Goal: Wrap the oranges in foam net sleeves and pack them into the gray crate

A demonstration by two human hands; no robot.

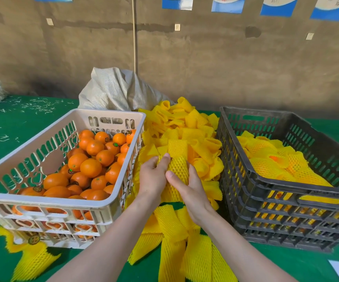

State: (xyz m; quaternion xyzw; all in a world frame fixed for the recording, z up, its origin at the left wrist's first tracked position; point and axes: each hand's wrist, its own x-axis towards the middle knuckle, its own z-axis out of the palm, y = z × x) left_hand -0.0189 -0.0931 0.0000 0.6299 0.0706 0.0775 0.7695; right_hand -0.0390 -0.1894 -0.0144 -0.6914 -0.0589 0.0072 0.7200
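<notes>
1. From the head view, both hands met in the middle of the green tabletop (pixel 22 127), over a big heap of sleeves (pixel 184 127), all yellow.
2. The left hand (pixel 153 176) had its grip curled round one foam net sleeve (pixel 177 165), with the thumb on top of it.
3. The right hand (pixel 189 190) pinched the same sleeve from the other side. Its thumb pressed on the front and its fingers were tucked behind.
4. The sleeve looked round and puffy between the hands. I could not tell if an orange was inside it, because the net hid whatever was in there.
5. The bare oranges (pixel 91 167) sat in a pale crate (pixel 111 202) just beside the left hand, piled high at the back.
6. The gray crate (pixel 231 151) stood on the other side, near the right hand. It already had wrapped oranges (pixel 270 165) in it, with room left on top.
7. A white sack (pixel 113 88) slumped behind the heap.
8. I think the wrapping step was in hand, not the packing step.
9. If an orange was inside, the next move would need the net pulled snug all round it, then a short carry over the gray crate's near wall and a soft set-down on the others. If not, one hand would have to let go and fetch an orange from the pale crate.
</notes>
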